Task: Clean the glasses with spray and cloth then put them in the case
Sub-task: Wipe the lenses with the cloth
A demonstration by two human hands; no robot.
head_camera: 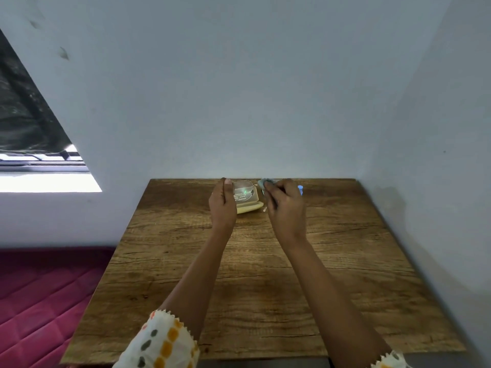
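Both hands are up at the far edge of the wooden table (265, 274), close to the wall (252, 102). The left hand (222, 205) grips the left end of the glasses (243, 191), thumb pointing up and fingers curled round the frame. The thin metal frame is held off the tabletop, lenses facing the camera. The right hand (285, 208) pinches a pale blue-green cloth (264, 182) bunched over the right lens, which it mostly hides. The cream case (247, 207) lies on the table between the hands, just below and behind the glasses; can't tell if it's open. The spray bottle (300, 188) is only a blue bit showing just right of the right hand. There's a patterned white sleeve (164, 338) on the near left forearm, a red quilted surface (39, 301) on the near left and a window (39, 166) on the far left.
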